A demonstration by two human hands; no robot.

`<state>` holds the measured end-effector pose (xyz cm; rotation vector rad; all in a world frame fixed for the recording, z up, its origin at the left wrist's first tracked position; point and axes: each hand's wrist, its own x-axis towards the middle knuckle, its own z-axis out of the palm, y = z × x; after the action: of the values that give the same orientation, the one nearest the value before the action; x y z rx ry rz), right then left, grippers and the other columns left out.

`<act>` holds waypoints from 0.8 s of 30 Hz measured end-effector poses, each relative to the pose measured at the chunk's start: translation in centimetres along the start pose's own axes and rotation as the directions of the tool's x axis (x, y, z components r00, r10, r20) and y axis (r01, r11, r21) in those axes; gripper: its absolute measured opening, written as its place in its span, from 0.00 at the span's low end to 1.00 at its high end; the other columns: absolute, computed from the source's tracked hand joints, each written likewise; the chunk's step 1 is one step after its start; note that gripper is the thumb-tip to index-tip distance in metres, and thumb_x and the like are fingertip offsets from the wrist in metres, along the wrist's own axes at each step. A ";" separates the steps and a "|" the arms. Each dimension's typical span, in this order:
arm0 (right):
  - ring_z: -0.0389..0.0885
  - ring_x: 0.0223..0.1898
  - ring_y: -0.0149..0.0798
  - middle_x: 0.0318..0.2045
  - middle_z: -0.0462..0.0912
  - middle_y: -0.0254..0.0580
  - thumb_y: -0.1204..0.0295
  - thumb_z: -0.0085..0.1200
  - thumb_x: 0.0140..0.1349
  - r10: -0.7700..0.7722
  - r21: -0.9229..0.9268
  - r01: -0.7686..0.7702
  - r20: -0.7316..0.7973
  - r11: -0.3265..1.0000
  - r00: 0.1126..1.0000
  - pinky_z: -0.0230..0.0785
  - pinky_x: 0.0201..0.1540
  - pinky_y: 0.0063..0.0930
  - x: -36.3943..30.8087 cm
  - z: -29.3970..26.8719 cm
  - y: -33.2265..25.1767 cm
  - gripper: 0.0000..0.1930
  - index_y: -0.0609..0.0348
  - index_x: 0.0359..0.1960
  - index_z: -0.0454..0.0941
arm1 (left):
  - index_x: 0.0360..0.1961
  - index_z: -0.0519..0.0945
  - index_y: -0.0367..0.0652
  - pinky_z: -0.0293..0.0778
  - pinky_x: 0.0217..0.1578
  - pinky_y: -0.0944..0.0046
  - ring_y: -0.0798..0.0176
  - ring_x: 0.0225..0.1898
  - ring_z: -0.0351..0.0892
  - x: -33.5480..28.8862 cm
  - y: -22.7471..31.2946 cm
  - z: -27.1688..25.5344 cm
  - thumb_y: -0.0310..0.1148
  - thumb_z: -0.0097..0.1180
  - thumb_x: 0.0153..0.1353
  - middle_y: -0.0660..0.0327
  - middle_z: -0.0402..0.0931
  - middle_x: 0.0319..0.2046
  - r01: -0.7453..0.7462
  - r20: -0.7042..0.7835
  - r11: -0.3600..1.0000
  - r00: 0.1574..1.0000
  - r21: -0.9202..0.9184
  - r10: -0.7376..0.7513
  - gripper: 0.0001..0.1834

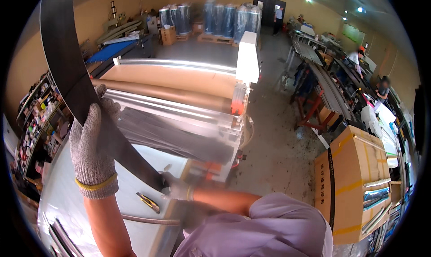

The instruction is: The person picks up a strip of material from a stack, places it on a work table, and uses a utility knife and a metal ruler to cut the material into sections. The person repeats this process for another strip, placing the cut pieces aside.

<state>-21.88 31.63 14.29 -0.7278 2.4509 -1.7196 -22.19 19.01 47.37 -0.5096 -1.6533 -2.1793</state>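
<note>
One long black strip (120, 147) is held between the left fingers (110, 106), rising toward eleven o'clock. At four o'clock from them, the right fingers (173, 184) grip its lower end.

yellow-banded grey knitted gloves (88, 149) cover left hand (93, 130) and right hand (177, 189); the short-sleeved shirt (265, 230) is mauve.

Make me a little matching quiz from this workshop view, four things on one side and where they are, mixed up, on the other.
Things:
1. Dark strip
2. Utility knife
3. Large cardboard box
4. Plastic-wrapped cylinders

Places:
A. On pallets at the back
B. Lying on the pale tabletop
C. Held in the left hand and right hand
D. At the person's right

Pairs: 1-C, 2-B, 3-D, 4-A
</note>
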 end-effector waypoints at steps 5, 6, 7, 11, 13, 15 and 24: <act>0.78 0.55 0.50 0.59 0.71 0.54 0.68 0.72 0.48 0.088 0.067 -0.095 0.095 0.993 0.992 0.70 0.58 0.39 0.6 0.6 -1.3 0.51 0.56 0.72 0.51 | 0.62 0.71 0.30 0.76 0.51 0.62 0.65 0.46 0.79 0.0 0.3 0.3 0.33 0.52 0.71 0.54 0.79 0.49 -0.048 -0.005 0.975 0.999 -0.217 0.048 0.23; 0.78 0.54 0.49 0.60 0.70 0.54 0.68 0.71 0.48 0.111 0.101 -0.122 0.112 0.987 0.988 0.70 0.59 0.39 0.6 0.7 -1.0 0.52 0.56 0.72 0.50 | 0.63 0.71 0.30 0.76 0.51 0.61 0.65 0.45 0.79 0.1 0.2 0.6 0.33 0.52 0.71 0.55 0.79 0.49 -0.039 -0.018 0.956 0.999 -0.292 0.035 0.23; 0.77 0.54 0.49 0.61 0.69 0.54 0.68 0.71 0.48 0.096 0.104 -0.106 0.092 0.989 0.991 0.70 0.59 0.39 0.6 1.0 -0.6 0.52 0.56 0.73 0.49 | 0.62 0.71 0.30 0.75 0.53 0.61 0.65 0.46 0.79 0.2 0.1 0.8 0.33 0.52 0.72 0.55 0.79 0.48 -0.018 -0.007 0.945 1.000 -0.327 0.017 0.23; 0.77 0.54 0.48 0.62 0.66 0.52 0.68 0.70 0.49 -0.011 0.049 0.012 -0.005 0.999 1.000 0.70 0.59 0.39 1.0 2.1 0.1 0.52 0.56 0.73 0.48 | 0.61 0.71 0.30 0.71 0.60 0.58 0.63 0.49 0.78 0.1 0.6 0.9 0.33 0.51 0.72 0.56 0.79 0.45 0.035 0.055 0.917 0.998 -0.398 -0.014 0.21; 0.77 0.54 0.48 0.61 0.67 0.53 0.68 0.70 0.49 0.047 0.045 -0.049 0.036 0.998 0.998 0.71 0.58 0.39 0.9 1.8 -0.7 0.52 0.58 0.73 0.48 | 0.61 0.71 0.30 0.71 0.61 0.58 0.62 0.50 0.78 0.0 0.6 0.7 0.33 0.51 0.72 0.56 0.79 0.45 0.038 0.131 0.922 0.991 -0.385 0.014 0.22; 0.78 0.53 0.48 0.59 0.69 0.54 0.68 0.70 0.50 0.039 0.058 -0.042 0.045 0.997 0.998 0.71 0.57 0.39 0.5 2.3 1.4 0.51 0.60 0.72 0.49 | 0.62 0.70 0.29 0.73 0.56 0.60 0.62 0.49 0.78 -0.2 -0.7 1.2 0.37 0.52 0.71 0.56 0.78 0.47 -0.002 0.019 0.971 1.000 -0.240 0.006 0.25; 0.79 0.51 0.50 0.50 0.76 0.57 0.67 0.70 0.51 0.076 0.035 -0.077 0.039 0.996 0.996 0.71 0.56 0.40 -0.5 2.1 2.8 0.47 0.65 0.69 0.53 | 0.63 0.68 0.27 0.73 0.50 0.65 0.62 0.47 0.78 -0.7 -2.0 1.0 0.40 0.56 0.67 0.55 0.78 0.44 0.034 -0.017 0.990 0.999 -0.136 -0.037 0.31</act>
<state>-21.71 30.72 10.87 -0.6472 2.3839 -1.7022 -22.54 20.55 45.62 -0.4976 -1.5226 -2.3261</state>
